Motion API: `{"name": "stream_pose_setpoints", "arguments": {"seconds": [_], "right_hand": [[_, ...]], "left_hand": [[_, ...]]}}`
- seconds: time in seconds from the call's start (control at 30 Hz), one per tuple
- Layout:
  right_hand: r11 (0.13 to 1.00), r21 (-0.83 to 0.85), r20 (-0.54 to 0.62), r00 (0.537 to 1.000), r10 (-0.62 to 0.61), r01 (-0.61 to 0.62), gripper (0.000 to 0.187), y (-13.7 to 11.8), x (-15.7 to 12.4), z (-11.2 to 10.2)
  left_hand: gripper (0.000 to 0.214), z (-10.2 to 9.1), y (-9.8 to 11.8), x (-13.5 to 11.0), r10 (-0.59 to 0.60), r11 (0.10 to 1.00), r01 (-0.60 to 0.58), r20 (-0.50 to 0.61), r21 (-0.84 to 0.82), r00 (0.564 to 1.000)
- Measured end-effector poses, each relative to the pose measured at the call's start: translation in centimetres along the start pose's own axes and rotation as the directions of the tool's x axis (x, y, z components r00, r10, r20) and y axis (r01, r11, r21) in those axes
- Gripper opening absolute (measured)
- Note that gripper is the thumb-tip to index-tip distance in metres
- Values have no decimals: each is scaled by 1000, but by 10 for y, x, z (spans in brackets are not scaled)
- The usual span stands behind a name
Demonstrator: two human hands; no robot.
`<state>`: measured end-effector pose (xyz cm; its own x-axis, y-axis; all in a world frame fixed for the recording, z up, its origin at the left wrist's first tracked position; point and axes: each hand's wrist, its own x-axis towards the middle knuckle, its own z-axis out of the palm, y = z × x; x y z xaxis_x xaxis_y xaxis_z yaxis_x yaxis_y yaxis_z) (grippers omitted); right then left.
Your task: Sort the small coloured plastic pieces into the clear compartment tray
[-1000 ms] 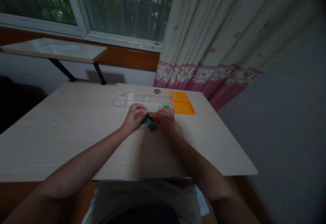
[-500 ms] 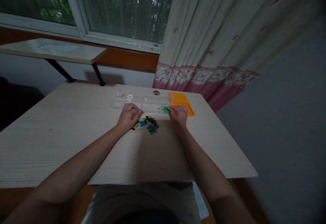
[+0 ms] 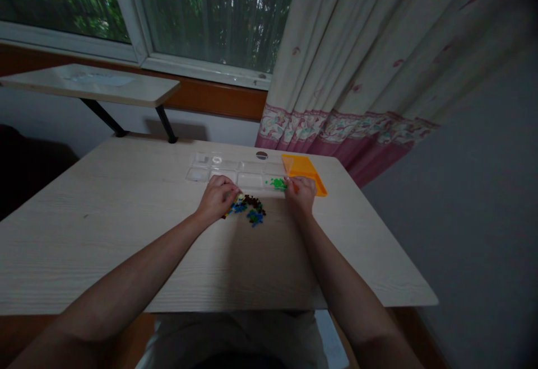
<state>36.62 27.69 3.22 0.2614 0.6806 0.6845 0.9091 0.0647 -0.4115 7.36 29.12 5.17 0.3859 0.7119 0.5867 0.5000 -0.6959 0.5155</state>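
A pile of tiny coloured pieces (image 3: 254, 204), brown, blue, green and yellow, lies on the table. My left hand (image 3: 216, 198) rests at the pile's left edge, thumb and fingers closed together; anything between them is too small to make out. Behind the pile lies a clear plastic compartment tray (image 3: 251, 180). Small bright green pieces (image 3: 277, 184) sit in its near right compartment. My right hand (image 3: 301, 192) is just right of these green pieces, its fingers pinched, and I cannot make out what they hold.
An orange tray (image 3: 321, 185) stands behind and right of my right hand. A dark round object (image 3: 261, 155) lies beyond the clear tray. A raised shelf (image 3: 126, 86) on black legs stands at the back left. The curtain (image 3: 332, 128) hangs beyond the table's far right edge.
My right hand has shifted slightly right, away from the green pieces, and more of them show. My left hand stays beside the pile with its fingers closed. The whole view has shifted a little.
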Motion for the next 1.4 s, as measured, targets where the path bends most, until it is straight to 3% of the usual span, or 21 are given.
{"name": "stream_pose_setpoints", "arguments": {"seconds": [0.2, 0.33, 0.57, 1.4], "right_hand": [[1000, 3, 9, 1000, 8, -8, 31, -1, 1, -1], [1000, 10, 38, 999, 27, -27, 32, -2, 0, -1], [997, 46, 62, 997, 54, -57, 31, -3, 0, 0], [995, 101, 27, 1000, -16, 13, 28, -8, -2, -1]], "left_hand": [[27, -1, 3, -2, 63, 998, -64, 68, 14, 996], [15, -3, 6, -3, 100, 994, -105, 134, 35, 986], [19, -4, 11, -6, 139, 984, -166, 305, 64, 942], [23, -15, 8, -4, 151, 964, -216, 350, 156, 924]]}}
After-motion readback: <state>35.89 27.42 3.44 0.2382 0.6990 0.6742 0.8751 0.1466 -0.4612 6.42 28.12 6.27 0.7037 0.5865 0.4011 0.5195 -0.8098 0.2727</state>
